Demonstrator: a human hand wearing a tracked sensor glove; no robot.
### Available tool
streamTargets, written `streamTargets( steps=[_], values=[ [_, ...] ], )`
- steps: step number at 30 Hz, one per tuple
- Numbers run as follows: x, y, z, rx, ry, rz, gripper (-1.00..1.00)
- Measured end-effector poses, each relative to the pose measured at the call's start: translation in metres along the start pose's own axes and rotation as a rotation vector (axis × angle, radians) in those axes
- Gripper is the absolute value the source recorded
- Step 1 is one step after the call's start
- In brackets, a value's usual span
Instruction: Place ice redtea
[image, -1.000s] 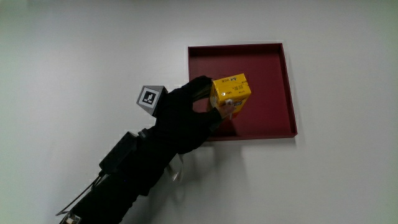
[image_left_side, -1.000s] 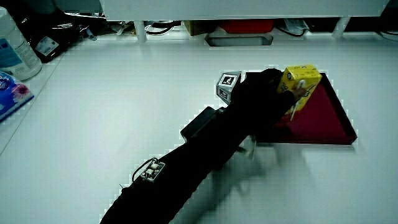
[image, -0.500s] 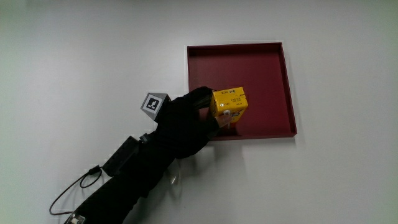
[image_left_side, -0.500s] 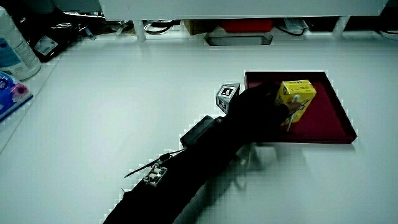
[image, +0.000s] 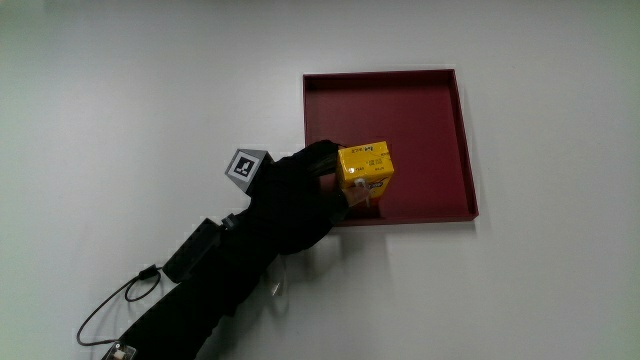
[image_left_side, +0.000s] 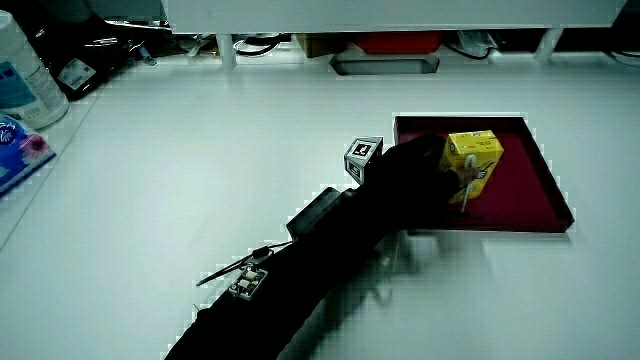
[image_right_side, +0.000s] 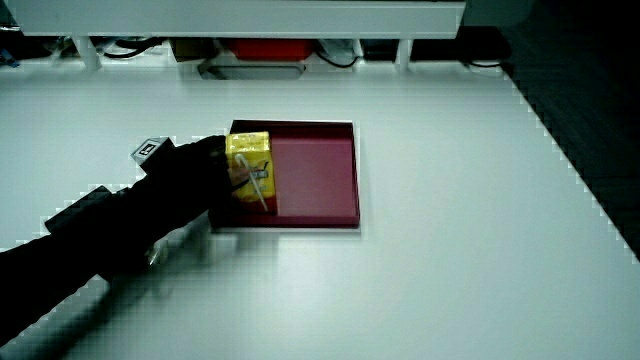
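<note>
A yellow iced red tea carton (image: 365, 170) (image_left_side: 474, 163) (image_right_side: 250, 165) with a straw on its side stands upright in the dark red tray (image: 430, 110) (image_left_side: 520, 190) (image_right_side: 320, 180), near the tray's edge closest to the person. The black-gloved hand (image: 318, 180) (image_left_side: 420, 170) (image_right_side: 205, 170) reaches over that tray edge and is shut on the carton's side. A patterned cube (image: 248, 165) (image_left_side: 363, 155) (image_right_side: 151, 150) sits on the hand's back. The forearm runs from the hand toward the person.
A cable (image: 110, 310) trails on the white table beside the forearm. In a side view a white bottle (image_left_side: 18, 75) and a blue packet (image_left_side: 15, 145) lie at the table's edge. A low partition (image_left_side: 400, 12) (image_right_side: 240, 15) stands along the table, with clutter below it.
The hand has lowered the carton into the tray, bringing it slightly closer to the tray's near edge; it still holds it.
</note>
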Motion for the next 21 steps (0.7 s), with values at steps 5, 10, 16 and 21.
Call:
streamTargets(
  steps=[5, 10, 16, 21],
  values=[
    [-0.0041, -0.0007, 0.0012, -0.001, -0.006, 0.003, -0.29],
    [-0.0038, -0.0009, 0.0, -0.001, -0.017, -0.002, -0.44],
    [-0.0017, -0.0028, -0.0009, 0.011, -0.029, -0.005, -0.62],
    [0.0027, -0.0077, 0.0012, 0.018, -0.042, 0.016, -0.76]
  ],
)
